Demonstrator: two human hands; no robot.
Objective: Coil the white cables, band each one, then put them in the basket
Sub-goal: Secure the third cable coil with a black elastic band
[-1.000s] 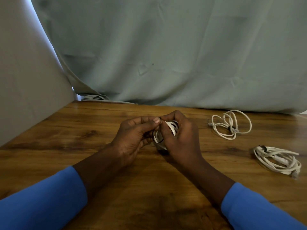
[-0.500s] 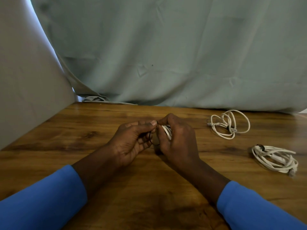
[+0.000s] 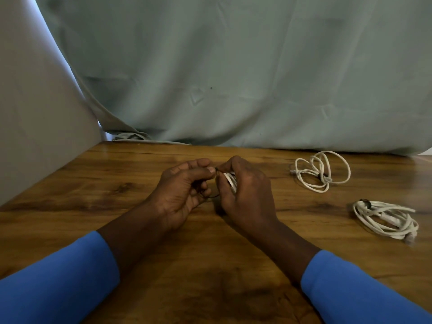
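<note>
Two banded already on worktop [image 3: 117,206]: far cable [image 3: 323,177], near cable [image 3: 385,216]. Third cable [image 3: 230,182] coiled inside right hand [image 3: 247,192] grip; left hand [image 3: 180,192] grip pinches band [image 3: 212,196]. Banding step; next, stretch band over coil.

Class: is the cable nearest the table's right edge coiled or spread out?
Coiled: the cable lies in bunched loops, a dark band round them.

A wooden table [image 3: 93,206] with dark grain lay in front, faintly glossy toward its far edge. Behind it hung a creased grey-green cloth [image 3: 233,78], its hem bunched on the tabletop at the left. A pale panel [image 3: 35,113] stood at the left, and bright light showed in the gap between them.
</note>
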